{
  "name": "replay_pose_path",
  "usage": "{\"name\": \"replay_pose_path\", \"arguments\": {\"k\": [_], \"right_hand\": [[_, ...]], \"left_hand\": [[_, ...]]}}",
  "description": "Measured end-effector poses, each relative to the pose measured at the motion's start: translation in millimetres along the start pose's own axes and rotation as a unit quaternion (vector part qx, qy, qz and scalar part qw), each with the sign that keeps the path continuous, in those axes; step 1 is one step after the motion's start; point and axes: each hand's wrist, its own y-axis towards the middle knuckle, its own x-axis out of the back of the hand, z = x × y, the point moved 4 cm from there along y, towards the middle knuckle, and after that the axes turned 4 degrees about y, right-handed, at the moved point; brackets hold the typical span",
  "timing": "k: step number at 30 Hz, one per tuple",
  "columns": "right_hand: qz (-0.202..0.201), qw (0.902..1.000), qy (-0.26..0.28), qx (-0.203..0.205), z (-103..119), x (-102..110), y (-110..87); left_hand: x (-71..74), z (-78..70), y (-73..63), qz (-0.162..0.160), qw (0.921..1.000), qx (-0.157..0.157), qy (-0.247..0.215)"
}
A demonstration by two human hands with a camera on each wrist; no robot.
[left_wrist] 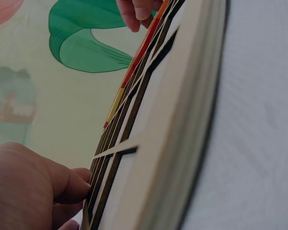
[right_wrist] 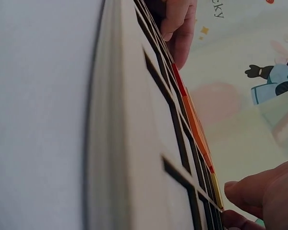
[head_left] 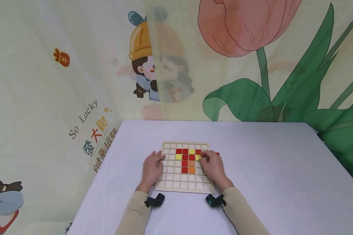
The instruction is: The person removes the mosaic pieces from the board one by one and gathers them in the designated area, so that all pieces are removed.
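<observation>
A square wooden grid board lies on the table, with red tiles, yellow tiles and orange tiles set in its middle and upper cells. My left hand rests at the board's left edge, its fingertips touching the frame with relaxed fingers. On the right, my right hand bends over the grid, thumb and forefinger pinching at a yellow tile in the second row. The right wrist view shows those fingertips right at the yellow tile's edge; the hand hides several right-hand cells.
A red piece shows just beyond my right hand, past the board's right edge. White cloth covers the table. Behind the table hangs a printed curtain with a tulip and cartoon figures. Each wrist wears a black camera.
</observation>
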Motion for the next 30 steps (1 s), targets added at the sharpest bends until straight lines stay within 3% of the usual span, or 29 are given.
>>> {"name": "replay_pose_path", "arguments": {"k": [17, 30], "right_hand": [[0.027, 0.999, -0.034, -0.011, 0.6, -6.3, -1.0], [0.011, 0.9995, -0.03, 0.004, 2.9, -6.5, -2.2]], "left_hand": [[-1.4, -1.9, 0.3, -0.002, 1.0, -0.002, -0.005], [-0.1, 0.2, 0.2, 0.001, 1.0, 0.001, -0.006]]}}
